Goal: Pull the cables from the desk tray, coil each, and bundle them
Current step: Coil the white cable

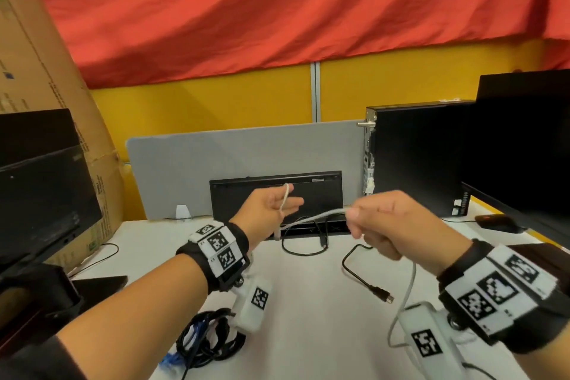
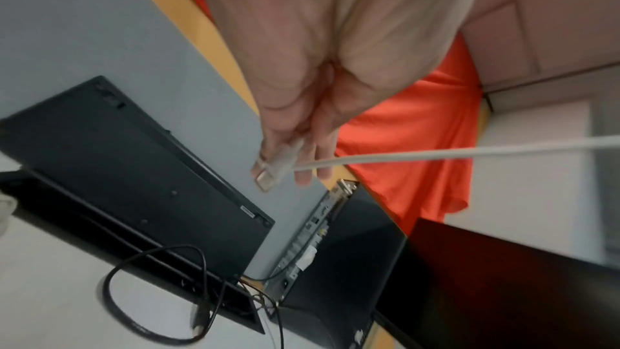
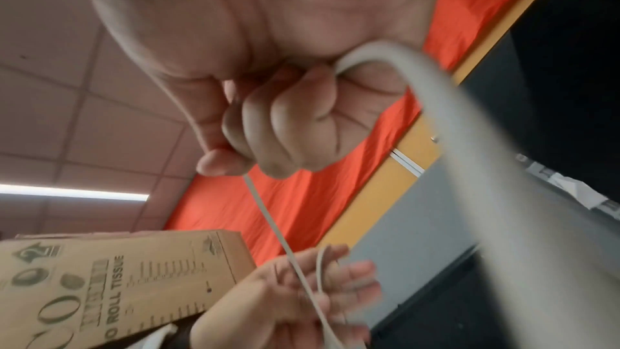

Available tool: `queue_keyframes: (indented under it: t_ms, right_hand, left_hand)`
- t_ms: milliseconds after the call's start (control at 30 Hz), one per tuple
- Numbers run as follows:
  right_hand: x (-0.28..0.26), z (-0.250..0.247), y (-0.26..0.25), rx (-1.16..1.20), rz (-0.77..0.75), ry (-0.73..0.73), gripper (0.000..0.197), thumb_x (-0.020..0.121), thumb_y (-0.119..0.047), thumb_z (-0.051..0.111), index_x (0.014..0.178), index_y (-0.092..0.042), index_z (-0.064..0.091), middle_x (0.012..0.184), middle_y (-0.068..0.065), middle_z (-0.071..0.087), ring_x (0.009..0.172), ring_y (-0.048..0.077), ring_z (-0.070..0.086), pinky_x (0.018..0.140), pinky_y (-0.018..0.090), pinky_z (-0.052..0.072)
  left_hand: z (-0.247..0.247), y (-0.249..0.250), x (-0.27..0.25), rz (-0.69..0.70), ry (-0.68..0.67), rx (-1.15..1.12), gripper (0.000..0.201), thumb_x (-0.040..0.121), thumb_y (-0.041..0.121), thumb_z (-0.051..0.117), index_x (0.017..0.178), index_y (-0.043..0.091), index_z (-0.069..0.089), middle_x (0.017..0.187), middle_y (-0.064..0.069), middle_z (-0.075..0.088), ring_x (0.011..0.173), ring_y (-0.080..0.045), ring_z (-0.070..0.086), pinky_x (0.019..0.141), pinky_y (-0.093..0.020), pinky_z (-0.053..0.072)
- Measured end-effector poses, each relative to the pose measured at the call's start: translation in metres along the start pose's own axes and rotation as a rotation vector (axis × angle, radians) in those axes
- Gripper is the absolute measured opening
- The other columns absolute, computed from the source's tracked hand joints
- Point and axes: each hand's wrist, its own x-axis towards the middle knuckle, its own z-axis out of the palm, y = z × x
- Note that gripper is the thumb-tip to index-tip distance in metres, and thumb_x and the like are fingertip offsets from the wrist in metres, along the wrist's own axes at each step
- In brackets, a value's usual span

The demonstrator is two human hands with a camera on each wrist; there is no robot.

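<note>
A white cable (image 1: 314, 217) stretches between my two raised hands above the desk. My left hand (image 1: 282, 205) is palm-up with straight fingers, and the cable is looped over them (image 3: 320, 262). Its plug (image 1: 276, 233) hangs under that hand, seen close in the left wrist view (image 2: 275, 163). My right hand (image 1: 354, 220) is a fist gripping the cable (image 3: 385, 57), whose free length drops past the wrist (image 1: 407, 293). Behind the hands the black desk tray (image 1: 308, 228) stands with its lid (image 1: 246, 194) raised. Two black cables (image 1: 303, 251) (image 1: 364, 278) trail out of it onto the white desk.
A tangled bundle of black cables (image 1: 209, 339) lies at the near left. A black PC tower (image 1: 413, 157) and monitor (image 1: 524, 148) stand right, another monitor (image 1: 46, 194) and a cardboard box (image 1: 37, 71) left. A grey divider (image 1: 185, 170) runs behind the tray; a mouse (image 1: 496, 222) sits far right.
</note>
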Motion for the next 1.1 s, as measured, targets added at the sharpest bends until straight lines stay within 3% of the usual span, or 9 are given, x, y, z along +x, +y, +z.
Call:
queue_keyframes:
  t_ms: [100,300,400,467,667,800,867,1000,1100]
  right_hand:
    - [0.014,-0.008,-0.001,-0.013,-0.007,0.142,0.038,0.098,-0.026,0.047,0.069,-0.007,0.063,0.047,0.001,0.032,0.039,0.012,0.026,0.046,0.027,0.025]
    - [0.048,-0.025,0.031,-0.169,0.035,0.443,0.037,0.097,-0.030,0.048,0.069,-0.015,0.065,0.043,-0.010,0.035,0.036,0.003,0.031,0.038,0.010,0.028]
    - [0.062,-0.023,0.053,-0.280,0.061,0.514,0.035,0.097,-0.030,0.048,0.070,-0.015,0.066,0.041,-0.011,0.040,0.035,0.002,0.038,0.044,0.011,0.031]
    - [0.066,-0.018,0.067,-0.352,0.087,0.505,0.036,0.098,-0.029,0.047,0.069,-0.016,0.065,0.044,-0.010,0.044,0.039,0.002,0.041,0.049,0.019,0.032]
    - [0.061,0.016,0.096,-0.515,0.180,0.263,0.042,0.100,-0.029,0.041,0.063,-0.021,0.059,0.061,-0.006,0.054,0.058,0.008,0.049,0.057,0.025,0.033]
    - [0.054,0.044,0.103,-0.501,0.246,0.050,0.040,0.101,-0.029,0.040,0.069,-0.020,0.063,0.072,-0.001,0.059,0.068,0.020,0.055,0.065,0.032,0.044]
    - [0.050,0.054,0.100,-0.495,0.282,-0.032,0.040,0.101,-0.031,0.039,0.075,-0.019,0.067,0.076,-0.003,0.060,0.068,0.018,0.056,0.064,0.031,0.047]
    - [0.042,0.065,0.086,-0.480,0.275,-0.132,0.040,0.102,-0.036,0.039,0.070,-0.025,0.061,0.070,-0.009,0.052,0.062,0.006,0.050,0.056,0.021,0.035]
    - [0.038,0.068,0.073,-0.502,0.282,-0.215,0.037,0.102,-0.032,0.039,0.073,-0.022,0.061,0.065,-0.011,0.051,0.059,0.003,0.048,0.054,0.018,0.032]
  left_hand:
    - [0.013,-0.001,-0.008,-0.023,-0.159,0.079,0.053,0.093,-0.013,0.045,0.142,0.008,0.044,0.113,-0.007,0.071,0.104,-0.013,0.069,0.097,-0.032,0.051]
    - [0.022,0.004,-0.027,-0.051,-0.338,0.107,0.051,0.088,-0.015,0.034,0.121,0.011,0.062,0.079,-0.010,0.075,0.064,-0.015,0.068,0.064,-0.018,0.048]
    - [0.024,-0.001,-0.032,-0.058,-0.322,-0.099,0.044,0.077,-0.006,0.036,0.109,-0.006,0.067,0.056,-0.004,0.063,0.045,-0.010,0.046,0.089,-0.044,0.046]
    - [0.023,-0.002,-0.034,-0.076,-0.330,-0.269,0.049,0.074,0.001,0.037,0.114,-0.003,0.067,0.046,-0.004,0.050,0.042,-0.012,0.038,0.101,-0.049,0.044]
    - [0.026,-0.003,-0.033,-0.055,-0.392,-0.561,0.035,0.099,0.008,0.040,0.126,-0.007,0.057,0.042,0.001,0.036,0.041,-0.010,0.031,0.100,-0.061,0.044]
    - [0.030,-0.012,-0.034,-0.028,-0.349,-0.628,0.043,0.103,0.016,0.037,0.107,-0.026,0.048,0.040,-0.001,0.032,0.054,-0.011,0.059,0.105,-0.064,0.036]
    - [0.031,-0.017,-0.034,0.002,-0.307,-0.617,0.041,0.103,0.018,0.037,0.089,-0.015,0.059,0.047,-0.005,0.044,0.063,-0.011,0.064,0.104,-0.065,0.037]
    - [0.029,-0.027,-0.031,0.014,-0.214,-0.662,0.045,0.102,0.021,0.039,0.136,-0.008,0.038,0.108,-0.010,0.073,0.079,-0.020,0.073,0.085,-0.042,0.058]
    - [0.025,-0.032,-0.030,0.089,-0.178,-0.582,0.038,0.103,0.019,0.039,0.138,0.010,0.029,0.128,-0.008,0.065,0.105,-0.030,0.068,0.102,-0.046,0.048]
